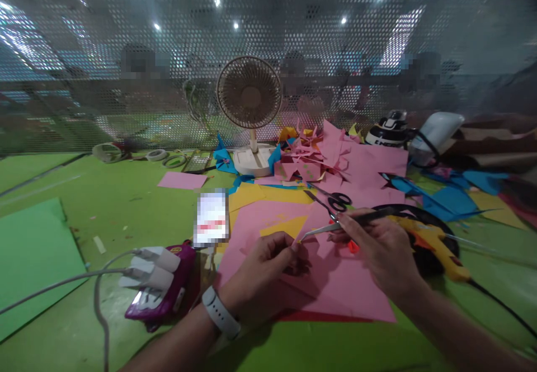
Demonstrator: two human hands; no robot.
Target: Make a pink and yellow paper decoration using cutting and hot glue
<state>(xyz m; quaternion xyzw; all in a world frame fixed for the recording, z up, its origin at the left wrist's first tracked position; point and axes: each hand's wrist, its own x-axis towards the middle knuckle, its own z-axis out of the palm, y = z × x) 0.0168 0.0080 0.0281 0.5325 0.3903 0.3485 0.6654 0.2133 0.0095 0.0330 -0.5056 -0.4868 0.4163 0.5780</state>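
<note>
Over a stack of pink paper sheets (pixel 331 299), my left hand (pixel 272 260) pinches a small piece of paper (pixel 297 243) between thumb and fingers; its shape is mostly hidden. My right hand (pixel 377 243) is closed on tweezers (pixel 323 229) with a bent silver tip. That tip touches or nearly touches the paper piece at my left fingertips. Just beyond my right hand lie black-handled scissors (pixel 339 199). A small red-orange bit (pixel 353 246) shows below my right fingers. Yellow paper (pixel 285 226) lies on the pink sheets.
A yellow glue gun (pixel 440 246) rests on a black dish (pixel 453 232) at right, its cord trailing. At left are a phone (pixel 211 218) and a purple power strip (pixel 184 260) with plugs. Behind stand a fan (pixel 250 95) and a pile of pink paper cuttings (pixel 331 154).
</note>
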